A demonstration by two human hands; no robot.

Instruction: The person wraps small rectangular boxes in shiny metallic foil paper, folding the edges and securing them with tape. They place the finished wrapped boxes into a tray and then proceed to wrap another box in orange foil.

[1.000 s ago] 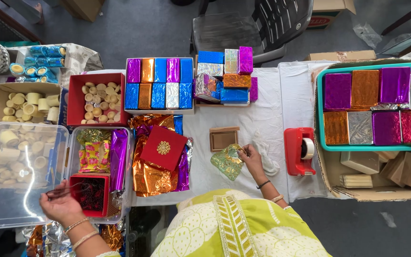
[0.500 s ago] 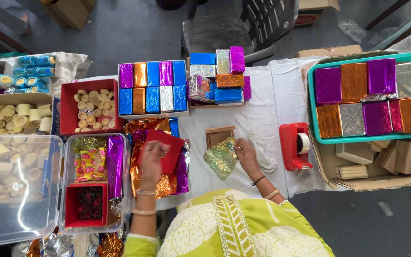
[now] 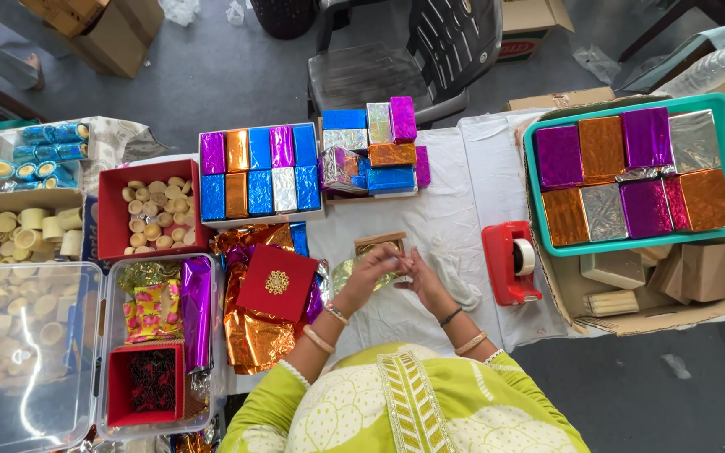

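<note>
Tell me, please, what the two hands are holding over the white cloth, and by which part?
Both the left hand and the right hand hold a small packet in shiny green-gold foil, pinching it at its right end; the exact grip cannot be told.

head view, steeply down, table (image 3: 396, 327) close, perhaps

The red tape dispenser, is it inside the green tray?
No, the red tape dispenser stands on the white cloth, left of the green tray that holds wrapped boxes.
</note>
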